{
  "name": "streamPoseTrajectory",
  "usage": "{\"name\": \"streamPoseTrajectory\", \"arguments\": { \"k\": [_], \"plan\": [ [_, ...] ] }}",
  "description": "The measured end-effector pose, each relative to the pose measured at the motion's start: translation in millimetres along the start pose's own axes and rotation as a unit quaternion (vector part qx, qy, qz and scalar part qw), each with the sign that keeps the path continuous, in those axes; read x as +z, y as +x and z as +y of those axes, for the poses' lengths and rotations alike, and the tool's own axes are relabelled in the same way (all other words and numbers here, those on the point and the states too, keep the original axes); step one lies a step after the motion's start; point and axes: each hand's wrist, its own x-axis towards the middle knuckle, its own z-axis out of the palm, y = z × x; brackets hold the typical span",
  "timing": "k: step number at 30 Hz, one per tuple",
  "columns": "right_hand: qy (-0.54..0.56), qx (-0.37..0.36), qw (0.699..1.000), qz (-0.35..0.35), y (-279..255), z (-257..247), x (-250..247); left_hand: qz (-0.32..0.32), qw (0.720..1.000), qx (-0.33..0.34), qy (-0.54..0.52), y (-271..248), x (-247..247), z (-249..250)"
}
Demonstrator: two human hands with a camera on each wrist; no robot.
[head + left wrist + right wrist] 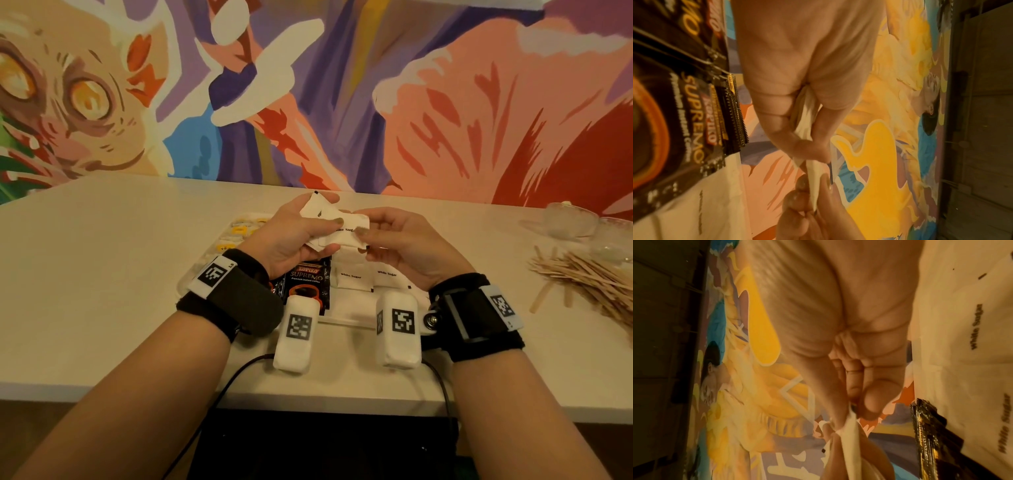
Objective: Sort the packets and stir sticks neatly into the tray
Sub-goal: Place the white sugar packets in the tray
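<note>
A sugar packet (pixel 346 233) is pinched at opposite ends by the left hand (pixel 291 236) and right hand (pixel 404 246), long axis left-right, above the tray (pixel 191 277).

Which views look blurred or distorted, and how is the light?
Head view: warm dim light, mostly sharp, table edge bowed by the wide lens. Left wrist view: rotated sideways, left hand soft, coffee packets blurred. Right wrist view: rotated, right hand blurred.

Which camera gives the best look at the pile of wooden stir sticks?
The head view: the stir sticks lie heaped on the table, right of the tray, untouched by either hand. Neither wrist view shows them at all; those show only fingers, sugar packets, coffee packets and the wall painting.
</note>
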Motion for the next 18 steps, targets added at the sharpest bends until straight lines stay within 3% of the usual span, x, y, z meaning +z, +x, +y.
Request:
{"name": "streamPoseTrajectory", "arguments": {
  "k": [4, 8, 13, 18],
  "plan": [
    [0.011, -0.003, 0.999, 0.046, 0.4, -0.5, -3.2, -0.003, 1.000, -0.007, -0.015, 1.7, 1.0, -1.6],
    [0.086, -0.005, 0.987, 0.135, 2.5, -3.6, -14.7, -0.002, 0.991, -0.050, -0.125, 3.2, -3.1, 1.9],
    [-0.005, 0.143, 0.976, 0.167, 0.9, 2.1, -25.2, -0.004, 0.974, -0.069, -0.215, 3.2, -4.5, 1.0],
    [-0.134, 0.235, 0.947, 0.175, 2.6, 7.0, -30.3, -0.047, 0.986, -0.058, -0.147, 0.7, -2.8, 1.6]
  ]
}}
